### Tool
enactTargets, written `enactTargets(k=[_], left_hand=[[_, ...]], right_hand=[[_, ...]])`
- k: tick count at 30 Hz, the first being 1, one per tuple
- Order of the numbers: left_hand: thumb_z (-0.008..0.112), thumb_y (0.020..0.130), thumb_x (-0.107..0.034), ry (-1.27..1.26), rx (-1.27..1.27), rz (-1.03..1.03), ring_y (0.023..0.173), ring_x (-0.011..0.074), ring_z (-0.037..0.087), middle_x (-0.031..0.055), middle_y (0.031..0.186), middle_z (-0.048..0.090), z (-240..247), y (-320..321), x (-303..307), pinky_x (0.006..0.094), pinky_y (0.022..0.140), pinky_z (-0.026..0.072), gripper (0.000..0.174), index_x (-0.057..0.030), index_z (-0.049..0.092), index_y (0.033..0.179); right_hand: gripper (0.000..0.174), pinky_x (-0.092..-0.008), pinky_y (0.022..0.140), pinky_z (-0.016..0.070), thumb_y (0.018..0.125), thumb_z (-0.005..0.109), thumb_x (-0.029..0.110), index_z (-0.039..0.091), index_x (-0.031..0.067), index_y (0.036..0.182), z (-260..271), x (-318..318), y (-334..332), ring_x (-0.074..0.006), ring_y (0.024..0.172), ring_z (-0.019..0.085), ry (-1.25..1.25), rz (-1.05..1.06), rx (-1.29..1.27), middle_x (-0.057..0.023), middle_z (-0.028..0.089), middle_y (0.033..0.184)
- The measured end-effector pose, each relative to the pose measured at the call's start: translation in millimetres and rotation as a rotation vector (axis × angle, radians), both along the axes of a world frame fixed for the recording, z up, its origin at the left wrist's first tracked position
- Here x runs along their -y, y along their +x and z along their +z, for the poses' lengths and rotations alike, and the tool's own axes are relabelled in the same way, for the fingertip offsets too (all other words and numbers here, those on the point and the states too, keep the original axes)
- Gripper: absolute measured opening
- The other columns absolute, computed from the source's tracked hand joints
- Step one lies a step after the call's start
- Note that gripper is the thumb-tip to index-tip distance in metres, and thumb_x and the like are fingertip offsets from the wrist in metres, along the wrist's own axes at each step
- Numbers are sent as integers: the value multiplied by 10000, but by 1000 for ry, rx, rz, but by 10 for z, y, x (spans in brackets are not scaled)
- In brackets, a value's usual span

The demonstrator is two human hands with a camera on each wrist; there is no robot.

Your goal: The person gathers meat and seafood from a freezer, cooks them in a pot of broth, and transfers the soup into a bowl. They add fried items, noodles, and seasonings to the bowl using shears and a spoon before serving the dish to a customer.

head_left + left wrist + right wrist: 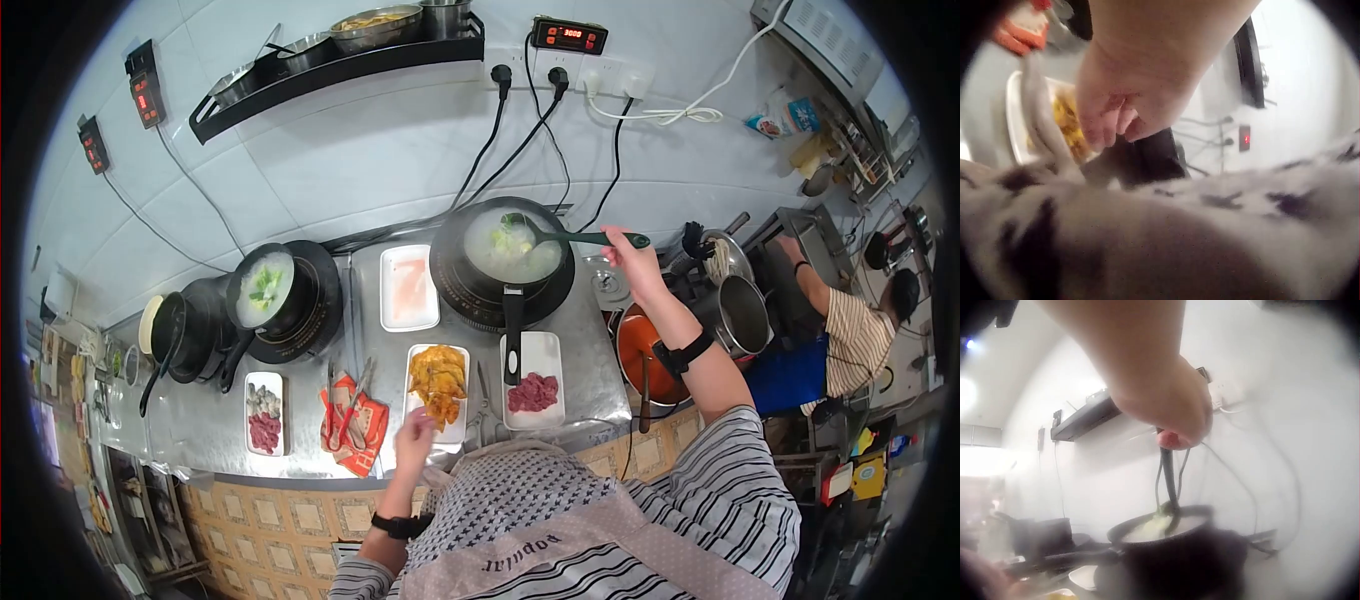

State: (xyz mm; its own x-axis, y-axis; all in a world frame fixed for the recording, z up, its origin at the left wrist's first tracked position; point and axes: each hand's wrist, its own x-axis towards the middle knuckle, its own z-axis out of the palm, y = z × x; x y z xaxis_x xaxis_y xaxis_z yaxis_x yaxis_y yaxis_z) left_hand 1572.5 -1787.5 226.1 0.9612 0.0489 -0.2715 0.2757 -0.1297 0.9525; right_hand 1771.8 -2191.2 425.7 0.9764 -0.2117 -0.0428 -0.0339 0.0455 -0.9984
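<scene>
My right hand point(632, 265) grips the handle of a dark green cooking spoon point(585, 238). The spoon's head dips into cloudy white liquid with pale green leafy pieces point(512, 240), inside a black long-handled pot point(513, 320). In the right wrist view the spoon point(1168, 469) slants down over the pot's rim point(1147, 540). My left hand point(413, 440) hangs by the near edge of a white tray point(412, 385) of yellow marinated meat point(438, 380). Its fingers point(1109, 128) are loosely curled, with nothing seen in them.
Left of the pot stand a white tray with pinkish liquid point(408, 285) and a second pot of greens point(266, 290). Trays of red meat point(533, 393) and mixed meat point(264, 412) flank an orange packet point(355, 425). A red-orange soup pot point(640, 345) and another person point(860, 325) are at right.
</scene>
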Motion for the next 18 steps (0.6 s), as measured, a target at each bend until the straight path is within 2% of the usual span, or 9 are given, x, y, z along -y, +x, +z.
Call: enactTargets(k=[2, 4, 5, 8, 9, 11, 14, 16, 18], left_hand=[[547, 848, -54, -134, 113, -253, 861, 159, 592, 108, 1006, 604, -24, 135, 373, 273, 749, 485, 321, -5, 506, 1163], [569, 830, -88, 102, 109, -457, 884, 209, 602, 163, 1045, 601, 208, 277, 722, 297, 749, 485, 378, 12, 482, 1184], [584, 816, -110, 194, 116, -507, 892, 245, 603, 195, 1050, 590, 134, 320, 841, 323, 751, 485, 410, 23, 461, 1183], [625, 771, -170, 450, 74, -657, 906, 351, 597, 280, 1047, 562, -205, 406, 1123, 399, 755, 483, 509, 50, 398, 1170], [635, 757, -186, 524, 20, -703, 903, 385, 589, 302, 1034, 556, -263, 389, 1188, 423, 753, 479, 536, 54, 377, 1161], [635, 746, -227, 630, 9, -712, 878, 452, 573, 327, 934, 569, -387, 309, 1294, 489, 742, 463, 537, 46, 339, 1101], [625, 763, -210, 637, -165, -657, 862, 437, 591, 315, 929, 586, -166, 359, 1404, 466, 754, 485, 487, 55, 361, 1074], [613, 764, -186, 582, -178, -629, 860, 426, 597, 277, 930, 600, -368, 357, 1398, 456, 745, 492, 431, 38, 407, 1069], [567, 781, -134, 496, -228, -652, 860, 394, 611, 251, 965, 591, -412, 411, 1377, 429, 706, 521, 385, 49, 428, 1090]], right_hand=[[234, -247, 623, 438, 836, 610, 170, 625, 23, 1018, 43, -126, -4, -108, 707, 559, -216, 55, 152, -49, 620, 811], [237, -275, 656, 450, 821, 627, 139, 624, 44, 1038, 44, -246, -1, -139, 748, 574, -553, 147, 383, -57, 627, 847], [262, -313, 691, 454, 789, 630, 95, 618, 79, 1050, 26, -292, 41, -197, 786, 563, -784, 226, 598, -68, 613, 852], [354, -322, 713, 448, 718, 630, 29, 591, 78, 1067, -9, -401, 140, -232, 829, 536, -1205, 562, 866, -77, 566, 844], [407, -333, 723, 438, 665, 614, 13, 572, 79, 1065, 7, -426, 101, -252, 868, 507, -1435, 666, 753, -66, 517, 838], [457, -345, 737, 440, 640, 610, 1, 553, 68, 1089, -211, -361, 167, -262, 864, 499, -1516, 721, 805, -74, 501, 859], [361, -359, 730, 445, 697, 632, 58, 566, 41, 1052, -295, -286, 199, -277, 837, 509, -1426, 747, 785, -86, 527, 839], [309, -369, 722, 448, 739, 641, 105, 580, 41, 1036, -150, -296, 125, -283, 818, 516, -1287, 702, 737, -95, 545, 816], [263, -356, 707, 449, 781, 646, 251, 621, 47, 945, 17, -299, 76, -290, 814, 529, -1254, 640, 648, -105, 568, 791]])
